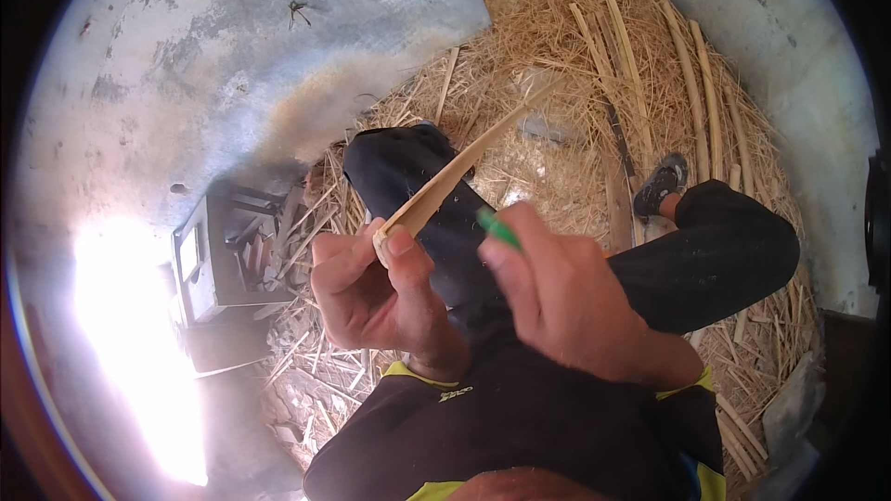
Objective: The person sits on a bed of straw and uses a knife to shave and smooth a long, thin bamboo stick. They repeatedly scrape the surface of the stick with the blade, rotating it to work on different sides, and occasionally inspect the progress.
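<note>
1. So, my left hand [371,292] is pinching the near end of a thin bamboo strip [455,176] that runs off toward 1 o'clock.
2. My right hand [557,301] is closed around a green-handled tool [497,227], blade hidden, so can't say if it's touching the strip.
3. Further out: straw and shavings [548,65] at 12, more canes [691,93] at 2, a small wooden stool [227,250] at 9.
4. Progress-wise, I'd guess loads done, this strip unfinished.

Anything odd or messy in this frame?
Nothing damaged in hand. The left hand pinches a pale split cane strip; the right hand grips a green-handled tool. Straw and cane sticks litter the floor, and glare whites out the lower left.
</note>
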`<action>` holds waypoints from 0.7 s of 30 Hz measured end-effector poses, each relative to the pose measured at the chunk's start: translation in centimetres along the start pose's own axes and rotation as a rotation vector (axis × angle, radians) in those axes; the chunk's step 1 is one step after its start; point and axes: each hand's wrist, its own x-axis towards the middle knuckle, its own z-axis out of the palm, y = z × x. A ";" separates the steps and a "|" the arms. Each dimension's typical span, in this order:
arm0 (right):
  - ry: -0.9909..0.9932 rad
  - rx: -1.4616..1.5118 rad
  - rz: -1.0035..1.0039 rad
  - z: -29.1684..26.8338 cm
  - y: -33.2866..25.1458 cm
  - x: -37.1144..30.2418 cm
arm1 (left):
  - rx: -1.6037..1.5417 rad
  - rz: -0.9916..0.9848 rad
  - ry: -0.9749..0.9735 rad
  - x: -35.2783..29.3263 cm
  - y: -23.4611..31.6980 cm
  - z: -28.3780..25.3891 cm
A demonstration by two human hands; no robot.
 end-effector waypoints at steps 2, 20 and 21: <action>-0.033 0.065 -0.078 0.6 -0.7 0.0 | 0.038 0.018 -0.021 0.0 0.0 -0.3; -0.127 -0.223 0.217 -0.3 0.9 -0.5 | 0.074 0.054 -0.139 0.0 0.4 -0.9; -0.090 -0.204 0.123 -0.2 0.9 -0.7 | 0.063 0.062 -0.154 -0.2 0.4 -0.8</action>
